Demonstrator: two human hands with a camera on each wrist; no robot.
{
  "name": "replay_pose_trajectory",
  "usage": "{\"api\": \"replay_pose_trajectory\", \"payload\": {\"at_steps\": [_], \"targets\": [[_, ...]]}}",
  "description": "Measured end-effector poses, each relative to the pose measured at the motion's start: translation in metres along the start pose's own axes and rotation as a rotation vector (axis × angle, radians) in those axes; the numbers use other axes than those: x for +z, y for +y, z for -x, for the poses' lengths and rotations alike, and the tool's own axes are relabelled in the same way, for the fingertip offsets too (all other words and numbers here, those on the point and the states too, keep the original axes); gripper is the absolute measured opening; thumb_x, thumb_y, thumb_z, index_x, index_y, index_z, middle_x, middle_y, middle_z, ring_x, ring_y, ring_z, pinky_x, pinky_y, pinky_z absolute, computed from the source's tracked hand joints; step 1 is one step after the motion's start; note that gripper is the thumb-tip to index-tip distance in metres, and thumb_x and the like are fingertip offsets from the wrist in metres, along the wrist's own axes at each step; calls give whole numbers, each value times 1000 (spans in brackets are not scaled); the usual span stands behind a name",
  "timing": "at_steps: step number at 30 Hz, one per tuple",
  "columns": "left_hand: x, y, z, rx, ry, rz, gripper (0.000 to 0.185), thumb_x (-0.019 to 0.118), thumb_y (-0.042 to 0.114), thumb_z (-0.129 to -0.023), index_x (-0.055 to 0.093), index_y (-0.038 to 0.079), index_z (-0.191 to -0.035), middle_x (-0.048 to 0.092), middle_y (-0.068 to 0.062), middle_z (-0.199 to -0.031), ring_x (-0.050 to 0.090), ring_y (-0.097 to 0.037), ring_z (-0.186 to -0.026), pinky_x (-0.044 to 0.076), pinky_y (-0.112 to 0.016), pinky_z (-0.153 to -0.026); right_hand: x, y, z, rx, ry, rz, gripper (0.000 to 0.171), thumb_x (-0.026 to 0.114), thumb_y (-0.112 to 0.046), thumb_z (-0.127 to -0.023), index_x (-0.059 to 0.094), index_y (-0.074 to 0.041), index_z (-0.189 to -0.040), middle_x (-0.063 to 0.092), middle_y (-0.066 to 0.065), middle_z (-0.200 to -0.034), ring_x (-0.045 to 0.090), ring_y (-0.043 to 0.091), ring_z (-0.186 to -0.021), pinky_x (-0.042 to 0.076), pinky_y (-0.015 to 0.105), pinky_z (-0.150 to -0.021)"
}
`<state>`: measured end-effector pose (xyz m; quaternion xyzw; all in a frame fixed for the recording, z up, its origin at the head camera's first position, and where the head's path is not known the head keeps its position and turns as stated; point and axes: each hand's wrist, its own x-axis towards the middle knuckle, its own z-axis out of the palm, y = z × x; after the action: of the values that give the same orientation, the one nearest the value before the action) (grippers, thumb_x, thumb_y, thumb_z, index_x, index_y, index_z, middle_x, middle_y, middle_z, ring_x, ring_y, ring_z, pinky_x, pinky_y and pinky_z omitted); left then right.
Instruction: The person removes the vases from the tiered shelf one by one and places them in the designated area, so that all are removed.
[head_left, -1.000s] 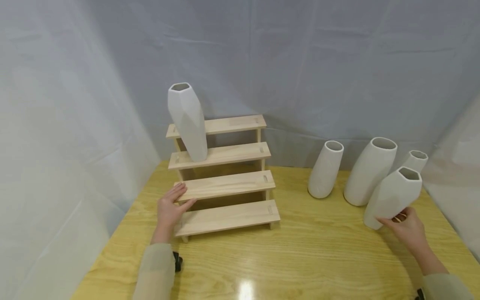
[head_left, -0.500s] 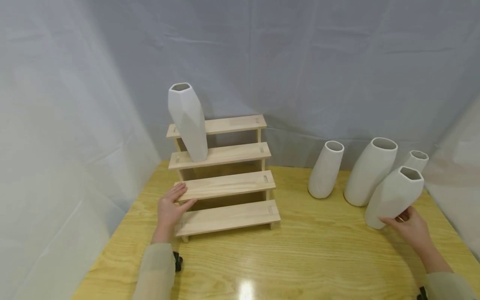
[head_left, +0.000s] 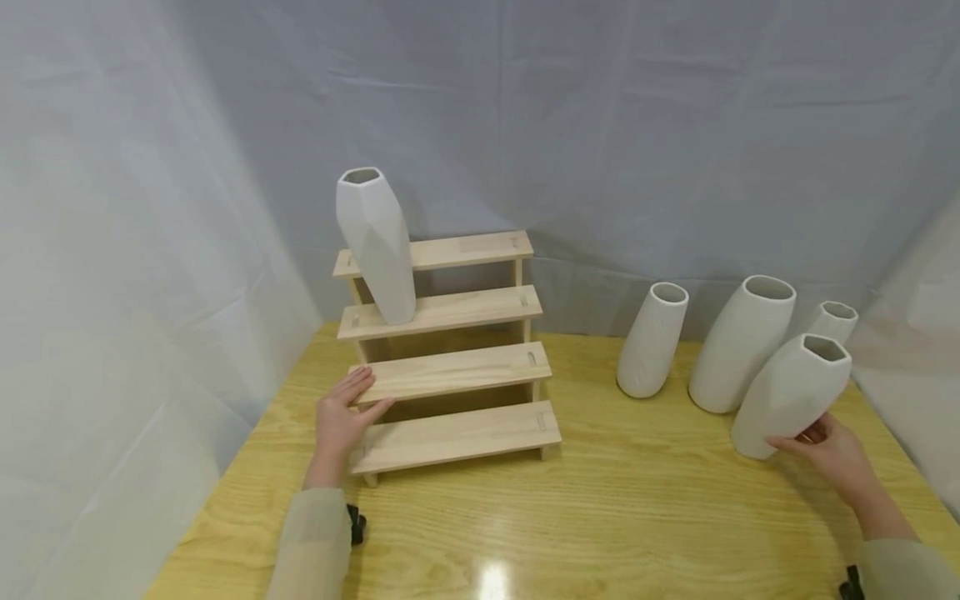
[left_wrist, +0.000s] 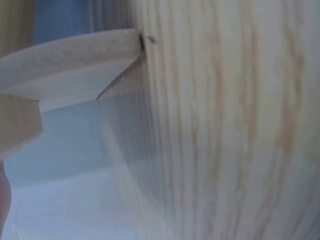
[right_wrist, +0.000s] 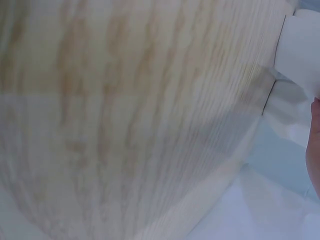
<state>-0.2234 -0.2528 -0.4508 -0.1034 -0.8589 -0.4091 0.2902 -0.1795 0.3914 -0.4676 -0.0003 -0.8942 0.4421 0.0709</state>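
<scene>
Right hand (head_left: 828, 450) at 4 o'clock on the desk (head_left: 600, 517), grip curled round the lower side of a faceted white vase (head_left: 791, 393), tilted, base just above or barely touching the wood. Left hand (head_left: 339, 421) at 8 o'clock, fingers straight, resting flat on the left end of the stepped wooden rack (head_left: 450, 371), holding nothing. Tall faceted vase (head_left: 377, 243) upright on the rack's second step from the top. Three more white vases (head_left: 738, 342) grouped at 2 o'clock, just behind the held one.
</scene>
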Motion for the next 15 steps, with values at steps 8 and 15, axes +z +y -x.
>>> {"api": "replay_pose_trajectory", "payload": {"at_steps": [8, 15], "targets": [[0, 1, 0, -11, 3, 5, 49, 79, 12, -63, 61, -6, -105, 57, -15, -114, 48, -29, -111, 37, -36, -96, -1, -1, -1, -11, -18, -1, 66, 69, -22, -78, 33, 11, -121, 47, -1, -105, 40, -19, -82, 42, 4, -66], [0, 2, 0, -13, 3, -22, 50, 80, 14, -63, 61, -5, -105, 57, -14, -114, 49, -29, -111, 36, -36, -96, 1, -1, 0, -4, -16, -10, 66, 69, -21, -78, 32, 13, -122, 48, 14, -109, 38, -20, -82, 43, 4, -65]]}}
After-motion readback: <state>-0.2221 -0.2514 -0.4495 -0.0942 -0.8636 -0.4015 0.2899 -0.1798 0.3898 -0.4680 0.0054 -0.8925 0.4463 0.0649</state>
